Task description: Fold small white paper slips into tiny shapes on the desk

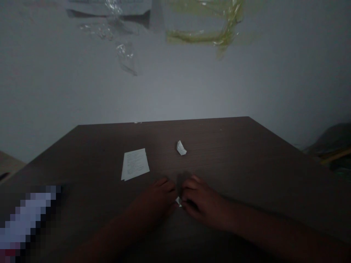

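Between my two hands is a small piece of white paper (pixel 178 201), mostly covered by fingers. My left hand (pixel 163 193) has its fingers curled and closed at the paper's left side. From the right, my right hand (pixel 201 201) pinches the same piece with thumb and fingers. Beyond the hands lies a small folded or crumpled white paper (pixel 181 148), touched by neither hand. Printed paper sheets (pixel 135 164) rest flat to the left, one slightly offset over another.
The brown wooden table (pixel 233 153) reaches back to a pale wall (pixel 192 84) with tape and paper stuck on it. A pixelated, blurred-out object (pixel 27 219) lies at the left front. Dark items (pixel 334 138) stand beyond the table's right edge.
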Demonstrator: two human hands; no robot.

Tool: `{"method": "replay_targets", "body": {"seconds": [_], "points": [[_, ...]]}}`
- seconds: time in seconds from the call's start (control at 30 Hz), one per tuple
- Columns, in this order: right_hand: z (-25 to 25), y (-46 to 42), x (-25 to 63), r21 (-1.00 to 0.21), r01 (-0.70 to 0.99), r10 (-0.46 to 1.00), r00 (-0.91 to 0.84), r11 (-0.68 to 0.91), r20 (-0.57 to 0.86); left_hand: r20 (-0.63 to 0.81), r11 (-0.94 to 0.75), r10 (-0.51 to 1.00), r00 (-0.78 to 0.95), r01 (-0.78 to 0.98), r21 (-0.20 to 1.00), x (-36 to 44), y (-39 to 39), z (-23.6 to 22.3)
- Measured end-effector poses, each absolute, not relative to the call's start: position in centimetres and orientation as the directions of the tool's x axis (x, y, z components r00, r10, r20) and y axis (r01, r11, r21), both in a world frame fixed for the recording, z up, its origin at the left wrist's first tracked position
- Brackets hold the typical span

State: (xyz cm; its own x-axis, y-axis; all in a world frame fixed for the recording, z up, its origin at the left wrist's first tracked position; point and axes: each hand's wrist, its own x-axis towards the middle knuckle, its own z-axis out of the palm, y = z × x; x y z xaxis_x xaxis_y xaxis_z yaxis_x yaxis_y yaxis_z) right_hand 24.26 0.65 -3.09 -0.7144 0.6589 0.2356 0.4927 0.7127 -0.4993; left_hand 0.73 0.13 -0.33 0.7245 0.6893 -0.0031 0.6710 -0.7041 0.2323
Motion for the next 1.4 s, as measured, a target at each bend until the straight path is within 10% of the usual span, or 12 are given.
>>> {"method": "replay_targets", "body": {"seconds": [0.53,0.9,1.4], "points": [[-4.9,0.9,24.1,-0.504,0.610,0.786,-0.545,0.611,0.293,-0.010,-0.661,0.680,0.733,0.619,0.425,0.8,0.8,-2.1],[-5.2,1.9,24.3,-0.461,0.695,0.832,-0.493,0.552,0.254,0.043,-0.704,0.682,0.730,0.640,0.307,1.1,0.1,-2.7],[-4.5,1.8,24.2,-0.491,0.740,0.884,-0.435,0.460,0.173,0.061,-0.607,0.720,0.691,0.586,0.537,0.8,0.4,-2.5]]}}
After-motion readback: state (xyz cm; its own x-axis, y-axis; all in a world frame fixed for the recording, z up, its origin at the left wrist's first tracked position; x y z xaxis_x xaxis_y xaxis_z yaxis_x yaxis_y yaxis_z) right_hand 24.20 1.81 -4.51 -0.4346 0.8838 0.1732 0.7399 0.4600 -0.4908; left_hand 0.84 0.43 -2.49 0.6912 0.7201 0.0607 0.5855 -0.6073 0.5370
